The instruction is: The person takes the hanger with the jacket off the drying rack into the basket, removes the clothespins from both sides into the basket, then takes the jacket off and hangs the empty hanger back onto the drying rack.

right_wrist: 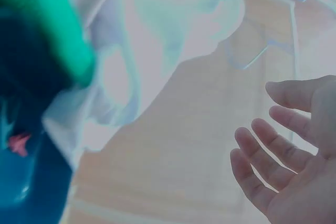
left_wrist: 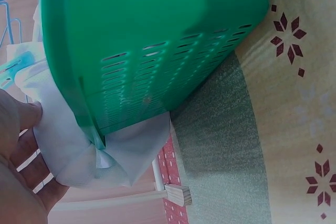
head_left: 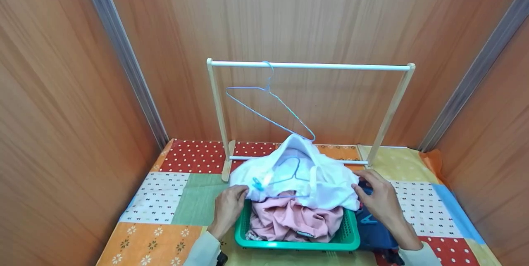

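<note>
From here the white garment [head_left: 332, 175] covers the back of the green basket [head_left: 297, 244] and part of the pink cloth [head_left: 295, 218], whose dark label [head_left: 304, 234] is too small to read. It also hides the middle of the rack's lower bar [head_left: 352, 162] and the ends of the inner hanger [head_left: 296, 171]. The right hand [head_left: 381, 200] blocks some of the blue bin [head_left: 374, 235]; up close, the red thing [right_wrist: 19, 144] inside is too blurred to name. Both sleeves [head_left: 205, 250] run off the head view's bottom edge.
</note>
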Demonstrator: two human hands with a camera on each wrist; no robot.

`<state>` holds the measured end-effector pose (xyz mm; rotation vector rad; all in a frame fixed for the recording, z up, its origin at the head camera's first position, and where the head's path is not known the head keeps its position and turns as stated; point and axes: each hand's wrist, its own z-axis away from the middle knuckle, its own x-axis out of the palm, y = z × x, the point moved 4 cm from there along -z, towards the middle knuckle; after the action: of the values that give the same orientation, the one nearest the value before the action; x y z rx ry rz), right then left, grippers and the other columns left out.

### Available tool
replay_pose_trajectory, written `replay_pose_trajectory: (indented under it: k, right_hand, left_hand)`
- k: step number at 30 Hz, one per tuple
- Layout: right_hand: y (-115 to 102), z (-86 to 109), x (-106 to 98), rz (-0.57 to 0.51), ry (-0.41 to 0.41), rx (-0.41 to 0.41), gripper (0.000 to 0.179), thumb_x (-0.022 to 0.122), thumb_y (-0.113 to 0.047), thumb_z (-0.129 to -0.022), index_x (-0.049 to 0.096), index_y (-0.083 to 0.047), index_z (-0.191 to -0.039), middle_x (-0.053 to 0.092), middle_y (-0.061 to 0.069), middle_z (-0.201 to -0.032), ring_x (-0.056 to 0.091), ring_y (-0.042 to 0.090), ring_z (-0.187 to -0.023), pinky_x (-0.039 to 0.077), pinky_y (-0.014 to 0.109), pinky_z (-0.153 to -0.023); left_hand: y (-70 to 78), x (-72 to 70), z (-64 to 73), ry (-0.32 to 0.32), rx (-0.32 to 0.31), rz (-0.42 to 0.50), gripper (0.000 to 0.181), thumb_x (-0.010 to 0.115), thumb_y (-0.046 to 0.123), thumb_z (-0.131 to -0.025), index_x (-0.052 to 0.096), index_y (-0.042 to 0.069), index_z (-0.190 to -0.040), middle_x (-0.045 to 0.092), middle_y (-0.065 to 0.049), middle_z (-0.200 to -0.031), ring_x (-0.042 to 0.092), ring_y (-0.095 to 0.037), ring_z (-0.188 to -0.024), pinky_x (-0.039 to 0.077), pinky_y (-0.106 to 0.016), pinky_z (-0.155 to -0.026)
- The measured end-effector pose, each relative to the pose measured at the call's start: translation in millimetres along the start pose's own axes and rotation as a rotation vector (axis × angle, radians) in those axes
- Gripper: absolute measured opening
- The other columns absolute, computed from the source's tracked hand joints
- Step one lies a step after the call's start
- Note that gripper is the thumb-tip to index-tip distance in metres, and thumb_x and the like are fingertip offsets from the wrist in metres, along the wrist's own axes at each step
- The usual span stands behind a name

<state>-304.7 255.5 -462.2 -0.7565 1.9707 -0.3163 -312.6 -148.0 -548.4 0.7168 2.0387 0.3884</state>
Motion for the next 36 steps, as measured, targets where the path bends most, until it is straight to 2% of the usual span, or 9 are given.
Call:
replay_pose_trajectory:
  k: [4,8,14,21,27,31,36]
  right_hand:
    - [-26,0.5,2,0.01,0.039,-0.098,0.035,0.081,-0.013,-0.081,0.071,-0.015,-0.114,0.071,0.002,-0.105,0.067,0.015,-0.088,0.058,0.035,-0.075]
    - [-49,2.0,9,-0.012,0.046,-0.192,0.034,0.082,-0.012,-0.079,0.072,-0.017,-0.111,0.072,-0.002,-0.102,0.066,0.01,-0.086,0.056,0.027,-0.072]
    - [-79,3.0,24,-0.113,-0.003,-0.285,0.028,0.08,-0.014,-0.082,0.072,-0.018,-0.109,0.071,-0.008,-0.104,0.068,0.008,-0.09,0.058,0.027,-0.076]
    - [-105,3.2,51,-0.196,-0.042,-0.424,0.027,0.077,-0.013,-0.085,0.071,-0.019,-0.111,0.069,-0.008,-0.105,0.068,0.009,-0.092,0.058,0.029,-0.077]
    - [-121,0.8,75,-0.218,-0.101,-0.466,0.028,0.075,-0.012,-0.086,0.069,-0.017,-0.113,0.068,-0.008,-0.107,0.067,0.009,-0.093,0.057,0.029,-0.078]
    - [-129,-1.9,89,-0.227,-0.155,-0.471,0.026,0.072,-0.018,-0.09,0.068,-0.018,-0.116,0.068,-0.008,-0.108,0.066,0.007,-0.091,0.057,0.029,-0.076]
    - [-140,-10.8,103,-0.213,-0.19,-0.474,0.028,0.071,-0.015,-0.09,0.067,-0.018,-0.118,0.068,-0.004,-0.111,0.066,0.008,-0.094,0.057,0.031,-0.078]
  left_hand:
    - [0.2,0.1,-0.5,-0.001,0.004,-0.002,0.01,0.071,0.013,-0.09,0.078,0.016,-0.097,0.076,0.001,-0.09,0.071,-0.013,-0.079,0.057,-0.033,-0.066]
    - [0.8,0.0,-0.5,0.005,0.007,-0.001,0.01,0.071,0.014,-0.09,0.078,0.016,-0.096,0.076,0.001,-0.09,0.072,-0.013,-0.08,0.057,-0.034,-0.067]
    - [0.4,-0.5,-0.8,0.009,0.014,-0.005,0.009,0.07,0.013,-0.09,0.078,0.016,-0.096,0.076,0.002,-0.089,0.071,-0.012,-0.078,0.057,-0.033,-0.065]
    - [1.4,-0.5,-1.2,-0.007,0.003,-0.019,0.009,0.07,0.016,-0.091,0.078,0.017,-0.096,0.076,0.002,-0.089,0.07,-0.012,-0.077,0.056,-0.032,-0.065]
    - [2.6,-1.6,-0.8,-0.014,-0.007,-0.013,0.01,0.069,0.017,-0.092,0.077,0.017,-0.097,0.075,0.002,-0.087,0.068,-0.01,-0.074,0.054,-0.029,-0.063]
    - [2.5,-1.0,-0.3,-0.024,-0.006,-0.004,0.01,0.068,0.016,-0.092,0.077,0.016,-0.098,0.076,0.002,-0.088,0.069,-0.01,-0.075,0.054,-0.029,-0.064]
    - [2.3,-0.3,-1.2,-0.028,-0.009,0.001,0.011,0.068,0.016,-0.092,0.077,0.015,-0.098,0.076,0.001,-0.09,0.071,-0.012,-0.079,0.056,-0.031,-0.067]
